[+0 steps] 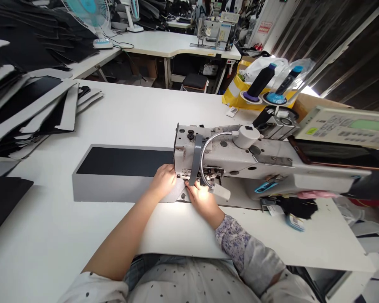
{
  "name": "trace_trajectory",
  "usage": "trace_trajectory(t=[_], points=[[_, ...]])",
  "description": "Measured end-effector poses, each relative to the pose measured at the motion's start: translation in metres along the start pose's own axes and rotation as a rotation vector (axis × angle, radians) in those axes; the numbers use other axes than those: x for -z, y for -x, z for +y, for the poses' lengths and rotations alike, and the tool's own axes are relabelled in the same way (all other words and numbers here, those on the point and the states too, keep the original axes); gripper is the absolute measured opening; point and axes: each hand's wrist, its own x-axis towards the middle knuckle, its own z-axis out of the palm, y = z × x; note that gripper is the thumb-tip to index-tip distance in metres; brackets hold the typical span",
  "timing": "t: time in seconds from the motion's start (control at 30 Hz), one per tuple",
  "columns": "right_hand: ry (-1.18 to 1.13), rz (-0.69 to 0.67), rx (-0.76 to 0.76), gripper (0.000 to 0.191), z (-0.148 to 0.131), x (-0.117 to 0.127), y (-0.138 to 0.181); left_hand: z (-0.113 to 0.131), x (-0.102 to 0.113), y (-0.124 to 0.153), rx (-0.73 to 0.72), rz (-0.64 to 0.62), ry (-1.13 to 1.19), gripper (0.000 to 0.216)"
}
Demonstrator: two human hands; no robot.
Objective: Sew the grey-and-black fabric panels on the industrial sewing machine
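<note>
A long panel of grey and black fabric (pixel 110 188) lies flat on the white table, its right end under the head of a sewing machine (pixel 214 147). My left hand (pixel 162 182) rests on this panel just left of the machine head, fingers curled on the material and the fingertips partly hidden. Close to the presser foot, my right hand (pixel 204 200) has its fingers together at the panel's right corner. The machine's small lamp (pixel 221 192) lights this hand brightly. The needle area is mostly hidden behind the machine head and a grey strap (pixel 196 158).
Stacked dark and grey pieces (pixel 28 105) fill the left side. Thread cones (pixel 260 82), a yellow bag (pixel 232 91), a control panel (pixel 347 126) and a phone (pixel 331 152) stand at the right. A blue-handled cutter (pixel 265 186) sits on the machine. Behind are fans (pixel 88 12) and another sewing machine (pixel 217 31).
</note>
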Motion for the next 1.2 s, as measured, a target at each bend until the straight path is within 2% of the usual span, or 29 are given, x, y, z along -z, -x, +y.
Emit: trace_trajectory(t=[0.13, 0.3, 0.5, 0.8, 1.0, 1.2], points=[[0.095, -0.021, 0.009, 0.035, -0.001, 0.005, 0.0, 0.012, 0.004, 0.032, -0.028, 0.053, 0.001, 0.024], [0.115, -0.033, -0.06, 0.03, -0.009, 0.011, -0.009, 0.026, 0.008, 0.058, 0.131, 0.115, -0.09, 0.026], [0.178, -0.05, -0.141, 0.03, -0.018, 0.007, -0.019, 0.035, 0.018, 0.053, 0.193, 0.033, -0.138, 0.027], [0.179, 0.013, -0.234, 0.024, -0.02, 0.001, -0.019, 0.052, 0.023, 0.059, 0.138, -0.059, -0.139, 0.026], [0.19, -0.006, -0.123, 0.019, -0.025, -0.008, -0.014, 0.052, 0.013, 0.048, 0.067, 0.03, -0.086, 0.036], [0.182, -0.054, -0.013, 0.021, -0.032, -0.002, -0.004, 0.043, 0.012, 0.044, 0.079, 0.029, -0.079, 0.029]])
